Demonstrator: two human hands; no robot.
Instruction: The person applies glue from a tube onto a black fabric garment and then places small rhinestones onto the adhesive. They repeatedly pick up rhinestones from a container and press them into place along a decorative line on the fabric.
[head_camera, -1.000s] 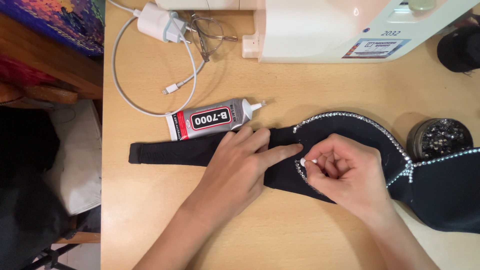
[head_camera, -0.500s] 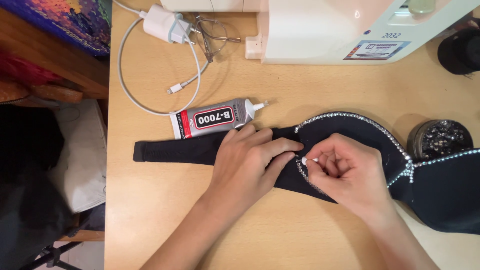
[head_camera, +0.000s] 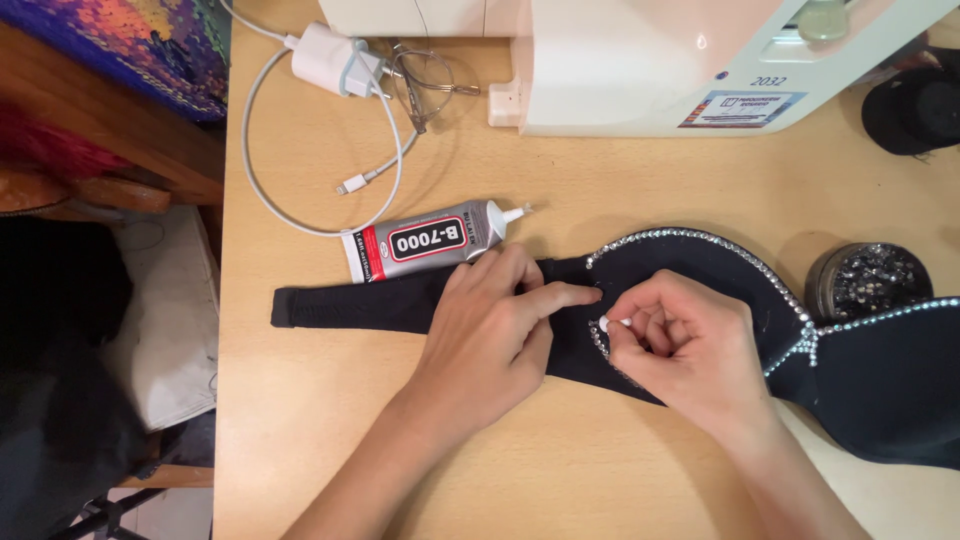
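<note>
We work on a black garment (head_camera: 720, 290) near the table's (head_camera: 620, 180) right edge.

Our left hand (head_camera: 490, 335) lies flat and open on the garment's band, its forefinger extended toward the rhinestone trim (head_camera: 598, 340). Our right hand (head_camera: 680, 345), just beside it, is closed around a small white-tipped applicator (head_camera: 606, 323), its tip touching the trim. A glue tube (head_camera: 425, 240) lies just behind the left hand; a round tin of rhinestones (head_camera: 868, 280) sits near the right edge; a sewing machine (head_camera: 650, 60), glasses (head_camera: 425, 75) and a charger with cable (head_camera: 330, 60) occupy the far edge. Compared with a second ago, the left forefinger has curled slightly; the applicator remains at the trim.
</note>
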